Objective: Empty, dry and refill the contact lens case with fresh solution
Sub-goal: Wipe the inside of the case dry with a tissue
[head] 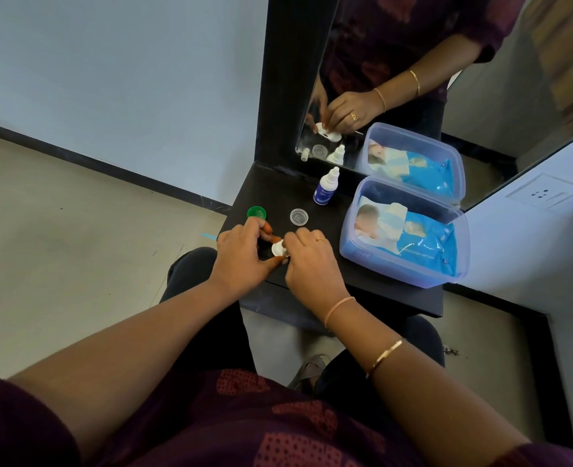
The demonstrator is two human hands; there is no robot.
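Head view: both caps, green (257, 212) and clear (299, 217), are lying off on the table (362, 278); left hand (241, 252) and right hand (307, 261) are pinching the lens case (277, 248) near its front edge, apparently drying; refilling from the bottle (326, 187) remains.

On the black shelf (362, 281) in front of you: one green round plastic cap (257, 212), one clear round plastic cap (299, 217), one small white dropper bottle with a blue label (326, 187) — and one translucent blue plastic tub (403, 230) holding one blue wipes packet (423, 241).
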